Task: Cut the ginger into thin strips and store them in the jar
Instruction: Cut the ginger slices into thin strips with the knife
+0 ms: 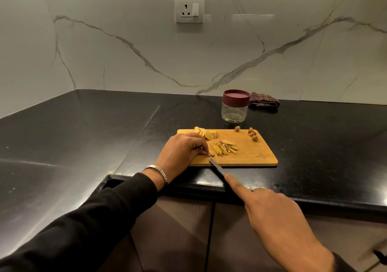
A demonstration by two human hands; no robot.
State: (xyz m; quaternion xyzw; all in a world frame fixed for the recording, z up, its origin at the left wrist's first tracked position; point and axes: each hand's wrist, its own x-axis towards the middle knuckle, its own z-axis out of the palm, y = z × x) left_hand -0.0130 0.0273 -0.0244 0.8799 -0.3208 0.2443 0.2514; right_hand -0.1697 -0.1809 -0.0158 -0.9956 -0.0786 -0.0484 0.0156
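Observation:
A wooden cutting board (251,154) lies near the counter's front edge. On it are thin ginger strips (224,148), ginger slices (207,134) at the back left and small brown trimmings (252,134) at the back right. My left hand (182,152) rests on the board's left part and pinches a small ginger piece (210,155) with its fingertips. My right hand (270,211) grips a knife (216,167), forefinger stretched along the blade's back; the tip meets the pinched piece. A clear jar (234,112) with a maroon lid stands closed behind the board.
A folded dark checked cloth (264,101) lies right of the jar by the marble wall. The black counter (83,137) wraps round to the left. A wall socket (189,9) sits above. Cabinet doors are below the counter edge.

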